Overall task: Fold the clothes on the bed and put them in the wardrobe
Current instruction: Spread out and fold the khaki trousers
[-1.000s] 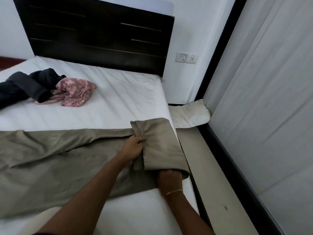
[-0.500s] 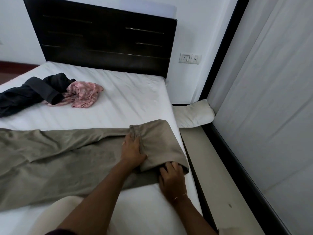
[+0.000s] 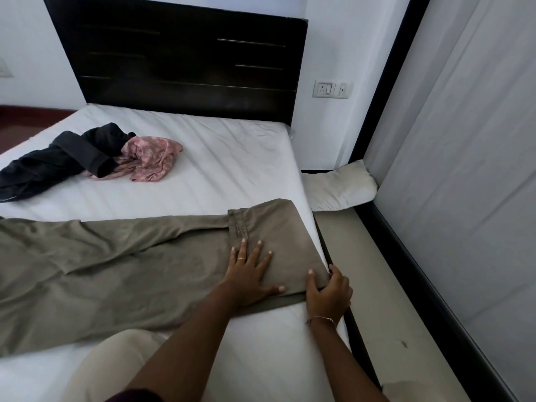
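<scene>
A: What lies on the bed (image 3: 232,158)?
B: A dark garment (image 3: 63,158), a pink cloth (image 3: 150,158), then the khaki trousers (image 3: 116,271) in front.
A: And your hands?
B: Your left hand (image 3: 249,274) presses flat, fingers spread, on the folded end. Your right hand (image 3: 329,291) grips its corner.

bedroom corner, dim daylight

white wall (image 3: 324,47) behind a dark wooden headboard (image 3: 179,59) with thin metal strips. white switch and socket plate (image 3: 333,89) on the wall right of the headboard. pale curtain (image 3: 464,158) along the right side, hanging in front of a black frame (image 3: 385,68). beige floor strip (image 3: 356,274) between mattress edge and curtain, off-white pillow (image 3: 339,185) lying at its far end. reddish-brown floor (image 3: 26,114) far left. light soft, bluish.
</scene>
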